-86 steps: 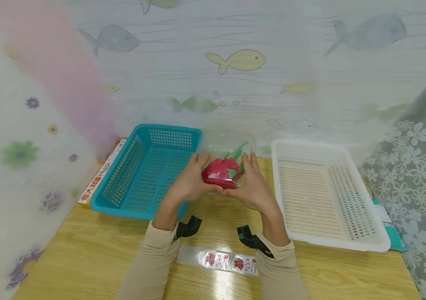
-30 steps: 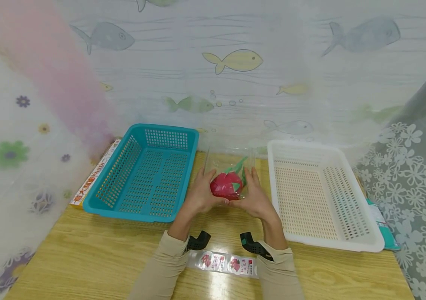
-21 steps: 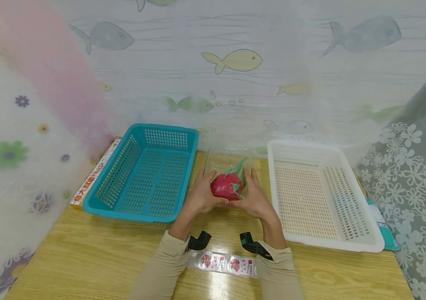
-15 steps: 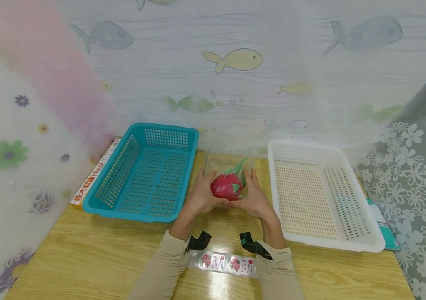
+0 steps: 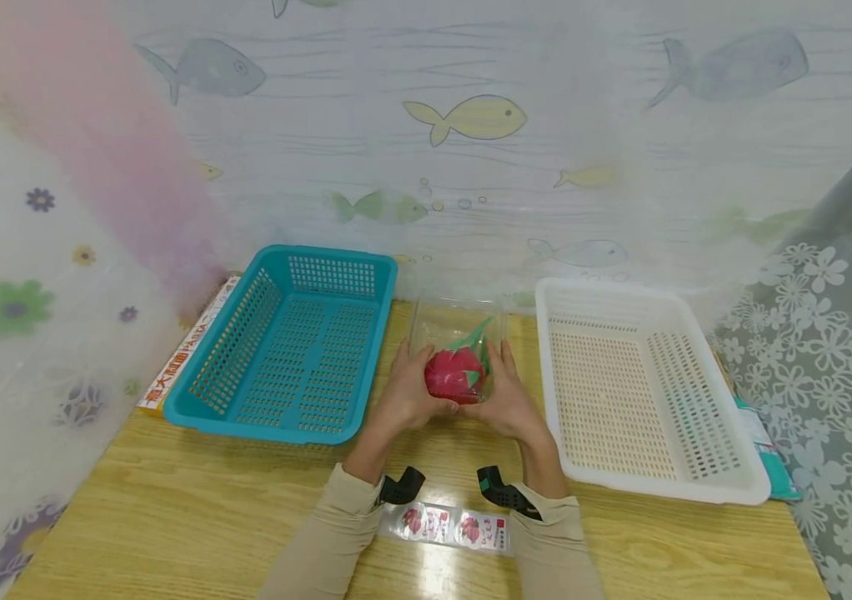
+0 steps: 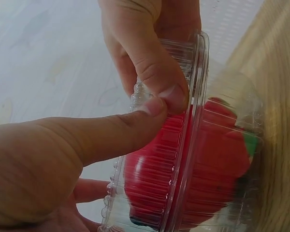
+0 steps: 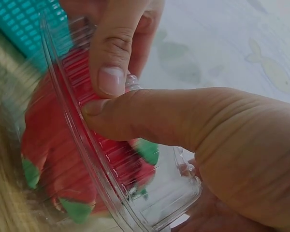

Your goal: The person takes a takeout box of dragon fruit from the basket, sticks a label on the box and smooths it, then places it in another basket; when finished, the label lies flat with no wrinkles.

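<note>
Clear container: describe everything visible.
The clear container looks like ribbed plastic, apparently closed along a flanged rim. It is between the blue basket and white basket, on or just above the table. A red, green-tipped fruit shows inside. The left hand and right hand grip its sides.

I see the clear box [image 5: 444, 321] and its red fruit [image 5: 454, 375] lower than before, the left hand [image 5: 407, 393] and right hand [image 5: 504, 400] down with them. The blue basket's [image 5: 268, 428] near right corner shows now; the left sleeve [image 5: 336, 521] covers the sticker strip's [image 5: 462, 527] left end.
</note>
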Available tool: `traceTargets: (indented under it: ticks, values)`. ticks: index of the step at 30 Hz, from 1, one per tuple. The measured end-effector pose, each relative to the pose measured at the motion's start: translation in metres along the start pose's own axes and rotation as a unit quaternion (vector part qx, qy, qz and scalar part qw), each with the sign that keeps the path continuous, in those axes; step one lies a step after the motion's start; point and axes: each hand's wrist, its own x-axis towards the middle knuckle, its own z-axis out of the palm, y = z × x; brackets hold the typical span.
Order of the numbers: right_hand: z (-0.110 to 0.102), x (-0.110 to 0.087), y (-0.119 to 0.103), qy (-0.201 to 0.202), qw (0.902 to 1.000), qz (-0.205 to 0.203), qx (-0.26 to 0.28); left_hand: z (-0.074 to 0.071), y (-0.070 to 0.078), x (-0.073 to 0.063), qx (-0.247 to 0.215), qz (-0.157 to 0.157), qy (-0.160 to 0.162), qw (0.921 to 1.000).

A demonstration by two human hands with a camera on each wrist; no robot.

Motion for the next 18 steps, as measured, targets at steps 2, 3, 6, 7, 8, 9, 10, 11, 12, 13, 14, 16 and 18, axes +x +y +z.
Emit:
traceTargets:
  ticks: [2,3,6,7,8,9,10,11,12,13,14,16,18]
  values:
    - [0.0007,-0.0003,0.001,0.002,1.0,0.0,-0.004,0.0019,-0.0007,-0.0006,-0.002,0.0,0.003,1.0]
    - [0.001,-0.0003,0.0014,0.003,1.0,0.001,-0.006,0.0027,-0.0011,-0.0006,-0.002,0.0,0.004,1.0]
    - [0.0025,0.0005,0.0029,0.005,1.0,0.003,-0.007,0.0046,-0.0021,-0.0016,-0.006,0.003,0.008,0.9999]
    - [0.003,0.0009,0.0034,0.006,1.0,0.002,-0.007,0.0052,-0.0025,-0.0019,-0.008,0.003,0.007,0.9999]
    - [0.0035,0.0013,0.0039,0.006,1.0,0.002,-0.005,0.0056,-0.0026,-0.0024,-0.011,0.004,0.007,0.9999]
    - [0.004,0.0018,0.0046,0.007,1.0,0.001,-0.002,0.006,-0.0029,-0.0025,-0.015,0.005,0.008,0.9999]
    - [0.0045,0.0022,0.0052,0.008,1.0,0.0,-0.001,0.0062,-0.0029,-0.003,-0.018,0.005,0.008,0.9998]
    - [0.0049,0.0025,0.0056,0.008,1.0,0.0,0.001,0.0063,-0.003,-0.0033,-0.021,0.005,0.008,0.9997]
    - [0.0052,0.0027,0.0059,0.009,1.0,-0.001,0.003,0.0064,-0.0032,-0.0035,-0.023,0.004,0.009,0.9997]
    - [0.0055,0.0027,0.0062,0.01,0.9999,-0.002,0.003,0.0064,-0.0033,-0.0036,-0.025,0.004,0.01,0.9996]
    - [0.0058,0.0027,0.0062,0.011,0.9999,-0.001,0.004,0.0063,-0.0036,-0.0036,-0.026,0.004,0.012,0.9996]
    - [0.0063,0.0023,0.0061,0.012,0.9999,-0.001,0.003,0.0062,-0.0041,-0.0037,-0.025,0.004,0.013,0.9996]
    - [0.0067,0.0018,0.0062,0.013,0.9999,-0.001,0.004,0.0065,-0.0053,-0.0032,-0.025,0.004,0.015,0.9996]
